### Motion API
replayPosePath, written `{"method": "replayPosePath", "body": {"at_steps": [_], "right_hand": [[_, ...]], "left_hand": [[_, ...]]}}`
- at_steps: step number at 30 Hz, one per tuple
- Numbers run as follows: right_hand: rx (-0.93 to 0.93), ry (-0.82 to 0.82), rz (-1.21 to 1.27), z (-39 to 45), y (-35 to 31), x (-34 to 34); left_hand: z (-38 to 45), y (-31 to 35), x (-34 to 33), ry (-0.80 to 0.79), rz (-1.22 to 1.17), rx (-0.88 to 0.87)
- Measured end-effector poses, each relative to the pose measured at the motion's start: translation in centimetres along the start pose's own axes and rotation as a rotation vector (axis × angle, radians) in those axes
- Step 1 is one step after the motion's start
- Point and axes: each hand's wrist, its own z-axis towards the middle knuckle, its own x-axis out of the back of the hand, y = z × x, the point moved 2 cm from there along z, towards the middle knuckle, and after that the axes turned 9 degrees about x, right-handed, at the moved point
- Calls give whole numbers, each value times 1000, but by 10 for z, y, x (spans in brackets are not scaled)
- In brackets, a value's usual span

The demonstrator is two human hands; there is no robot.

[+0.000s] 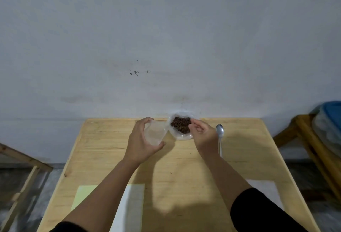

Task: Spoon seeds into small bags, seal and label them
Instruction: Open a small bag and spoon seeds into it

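Note:
A clear plastic tub [178,133] of dark brown seeds [181,124] stands at the far edge of the wooden table [184,167]. My left hand [142,143] grips its clear lid [154,132] just left of the tub, fingers over the top and thumb below. Over the tub's right rim my right hand [202,135] hovers with curled fingers; whether it touches the rim or holds anything is unclear. A metal spoon [220,137] lies on the table right of that hand, bowl toward the wall.
A yellow sheet [83,197] and white paper or bags [129,213] lie near the table's front left, another white sheet [265,191] at the front right. A wooden frame [24,182] stands left, a wooden stand with a blue-lidded container [330,119] right. The wall sits directly behind.

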Motion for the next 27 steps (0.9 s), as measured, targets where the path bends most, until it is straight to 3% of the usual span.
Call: {"method": "replayPosePath", "body": {"at_steps": [3, 6, 14, 22, 27], "right_hand": [[-227, 81, -281, -3, 53, 30], [-356, 115, -329, -11, 93, 51], [-326, 119, -463, -1, 120, 51], [-439, 157, -365, 4, 117, 42], [-364, 183, -156, 11, 88, 30]], "left_hand": [[1, -1, -11, 22, 3, 41], [1, -1, -23, 13, 16, 71], [0, 3, -37, -17, 33, 102], [5, 2, -33, -3, 27, 126], [6, -3, -29, 28, -17, 153]]}}
